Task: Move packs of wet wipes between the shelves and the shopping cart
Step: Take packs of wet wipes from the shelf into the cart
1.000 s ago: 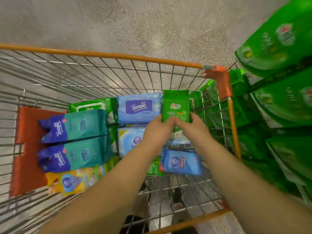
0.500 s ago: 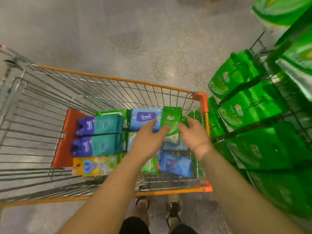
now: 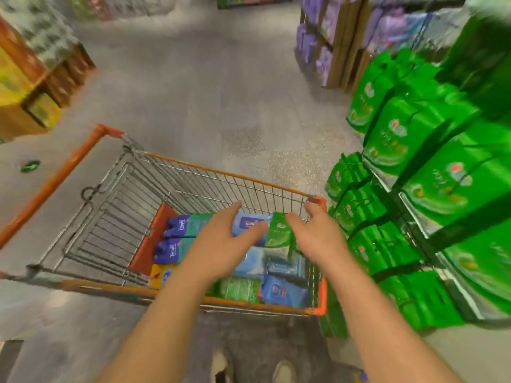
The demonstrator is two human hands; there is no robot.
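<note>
An orange-rimmed wire shopping cart (image 3: 221,172) stands in front of me with several packs of wet wipes in its right half. A small green pack (image 3: 278,233) stands upright among them, between my hands. My left hand (image 3: 221,244) hovers over the packs with fingers spread and holds nothing. My right hand (image 3: 315,236) is open just right of the green pack, near the cart's far right corner. Blue Tempo packs (image 3: 249,223) and teal packs (image 3: 179,225) lie in the cart. Large green packs (image 3: 401,150) fill the shelves on my right.
Purple packs (image 3: 323,62) stand on a far shelf unit. Boxes of goods (image 3: 27,87) are stacked at the left. The grey floor (image 3: 207,92) stretches beyond the cart. My feet (image 3: 249,369) are just behind the cart's near rim.
Both hands have let go of the green pack and drawn back with fingers spread. The pack stays upright in the cart. My head has lifted, showing more aisle and shelves.
</note>
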